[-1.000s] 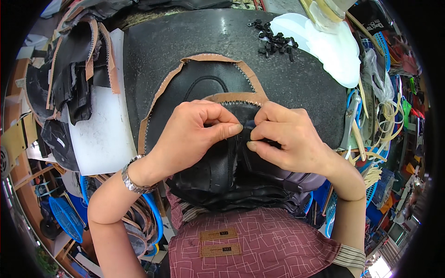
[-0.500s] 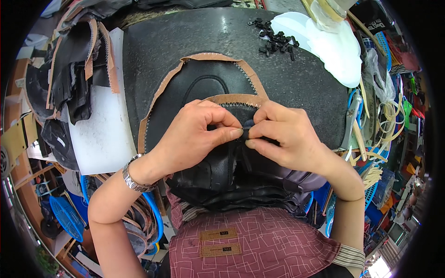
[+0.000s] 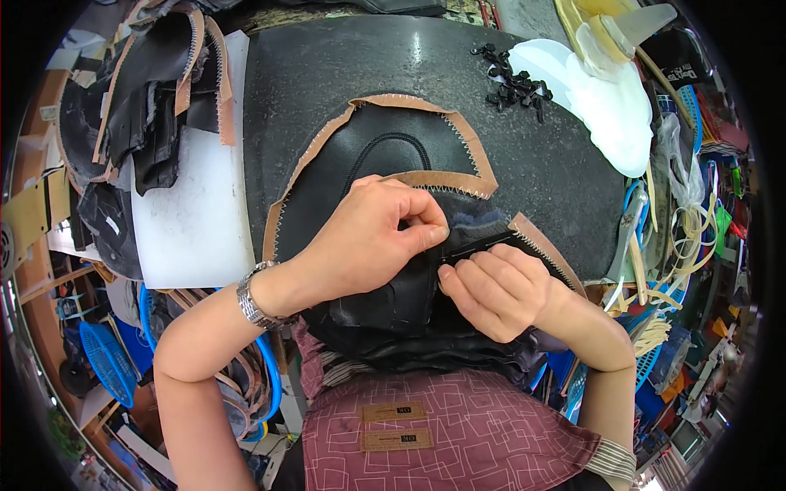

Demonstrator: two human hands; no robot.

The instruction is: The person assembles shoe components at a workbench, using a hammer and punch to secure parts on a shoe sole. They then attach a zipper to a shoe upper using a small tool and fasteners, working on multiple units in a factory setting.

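In front of me lies a black leather boot upper (image 3: 336, 176), its tan border (image 3: 401, 100) sewn with white zigzag stitches. My left hand (image 3: 364, 233) pinches it near the middle, thumb against bent forefinger. Just to the right and lower, my right hand (image 3: 499, 290) is closed, fingers curled over a black edge that looks like zip tape (image 3: 483, 243). Whether a small zip slider sits inside those fingers is hidden. Between the hands some bluish-grey fuzzy lining (image 3: 479, 221) shows, and a tan-edged flap (image 3: 544, 250) stands out beyond the right hand.
A dark curved work surface (image 3: 344, 57) bears a pile of small black zip pulls (image 3: 520, 86) beside white rounded sheets (image 3: 610, 114). Further uppers (image 3: 151, 114) rest on a white board (image 3: 192, 221) at left. Blue baskets (image 3: 110, 364) and tools flank the bench.
My right hand has moved down, away from the left, and its fingers have curled over. The upper has parted between my hands, exposing lining and a tan-edged flap. My left hand still pinches.
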